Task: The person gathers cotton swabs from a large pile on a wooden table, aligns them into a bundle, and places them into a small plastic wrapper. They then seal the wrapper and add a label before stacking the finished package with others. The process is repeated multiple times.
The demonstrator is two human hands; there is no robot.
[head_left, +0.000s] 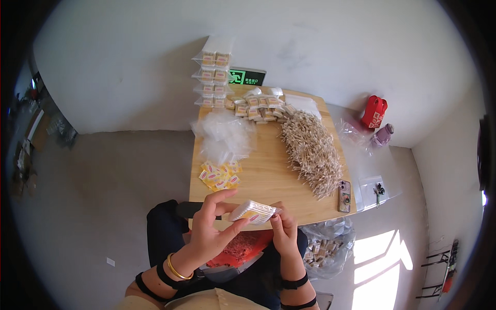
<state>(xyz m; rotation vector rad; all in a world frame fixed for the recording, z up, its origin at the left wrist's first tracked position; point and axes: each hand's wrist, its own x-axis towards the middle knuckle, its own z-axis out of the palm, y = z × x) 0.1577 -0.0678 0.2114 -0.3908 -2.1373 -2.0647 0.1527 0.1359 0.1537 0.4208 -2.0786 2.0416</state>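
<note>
A small pack of cotton swabs in clear plastic, with a yellow label on it, is held above the table's near edge. My left hand grips the pack's left end between thumb and fingers. The fingertips of my right hand pinch the plastic at its right end. Nearest beyond my left hand lie several yellow and white label cards. Behind them is a heap of clear plastic bags. A large pile of loose cotton swabs covers the table's right side.
Packed swabs lie at the wooden table's back, beside a tall stack of bagged packs. A phone rests at the right edge. An open plastic sack of packs stands right of my legs; a red bag is farther off.
</note>
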